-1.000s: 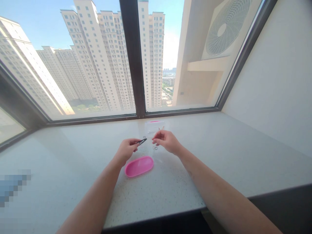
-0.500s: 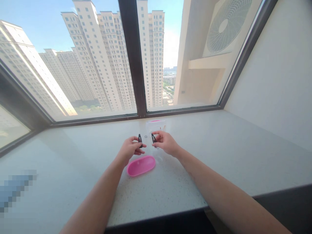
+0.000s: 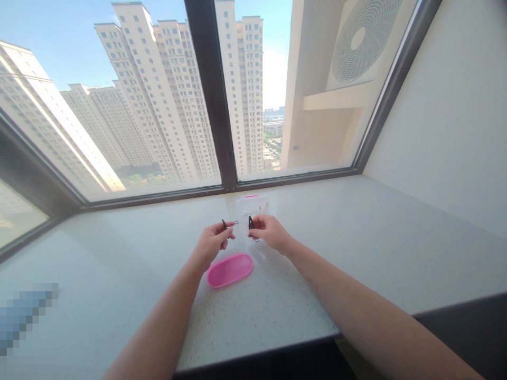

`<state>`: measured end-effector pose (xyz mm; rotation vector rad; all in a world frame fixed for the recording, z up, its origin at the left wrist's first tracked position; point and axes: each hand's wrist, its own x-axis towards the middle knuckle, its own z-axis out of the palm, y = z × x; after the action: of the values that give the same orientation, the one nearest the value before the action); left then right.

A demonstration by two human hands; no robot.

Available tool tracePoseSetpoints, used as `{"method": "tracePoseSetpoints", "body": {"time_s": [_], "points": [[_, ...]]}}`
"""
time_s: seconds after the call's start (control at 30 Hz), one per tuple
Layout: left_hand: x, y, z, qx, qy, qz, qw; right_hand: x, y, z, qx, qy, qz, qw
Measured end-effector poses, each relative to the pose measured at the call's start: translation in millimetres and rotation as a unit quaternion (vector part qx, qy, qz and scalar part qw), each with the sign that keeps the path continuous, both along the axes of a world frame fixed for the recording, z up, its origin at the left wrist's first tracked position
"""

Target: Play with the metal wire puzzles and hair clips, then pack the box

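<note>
Between the fingertips of my left hand [image 3: 214,240] is a black snap hair clip [image 3: 224,225], tilted and seen nearly edge-on. My right hand [image 3: 271,233] pinches a second black snap hair clip [image 3: 251,224], held upright. The two hands are apart, facing each other above the countertop. Just below my left hand lies a pink oval tray [image 3: 230,271] with a raised rim. A small ring-like band [image 3: 236,222] rests on the counter near my left fingertips. Another small loop [image 3: 255,240] shows under my right fingers, partly hidden.
A clear plastic bag [image 3: 247,205] with something pink at its top lies behind my hands, near the window frame [image 3: 229,186]. The pale speckled countertop [image 3: 253,322] ends at a dark front edge. A blurred blue object [image 3: 26,316] is at far left.
My left hand has turned its hair clip, which now shows more edge-on. The clip in my right hand stands more upright. The pink tray has stayed in place.
</note>
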<state>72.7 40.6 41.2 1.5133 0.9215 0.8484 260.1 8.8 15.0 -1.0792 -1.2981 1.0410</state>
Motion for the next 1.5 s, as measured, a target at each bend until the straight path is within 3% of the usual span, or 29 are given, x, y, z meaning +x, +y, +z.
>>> {"method": "tracePoseSetpoints", "body": {"time_s": [0.3, 0.53, 0.93, 1.33, 1.5], "points": [[1.2, -0.2, -2.8, -0.061, -0.021, -0.051, 0.997, 0.9, -3.9, 2.7, -0.009, -0.021, 0.031, 0.999], [3.4, 0.5, -5.7, -0.038, 0.003, -0.067, 0.997, 0.1, -3.2, 0.3, -0.002, -0.043, 0.068, 0.997], [4.1, 1.5, -8.1, -0.01, 0.01, -0.074, 0.997, -2.0, -3.3, 0.6, -0.004, -0.083, 0.049, 0.995], [4.4, 0.3, -7.1, 0.014, 0.045, -0.06, 0.997, -1.4, -6.7, -0.3, 0.065, -0.17, -0.003, 0.983], [4.3, -1.9, -2.9, 0.024, 0.051, -0.044, 0.997, -1.2, -5.2, 2.1, 0.068, -0.115, -0.01, 0.991]]}}
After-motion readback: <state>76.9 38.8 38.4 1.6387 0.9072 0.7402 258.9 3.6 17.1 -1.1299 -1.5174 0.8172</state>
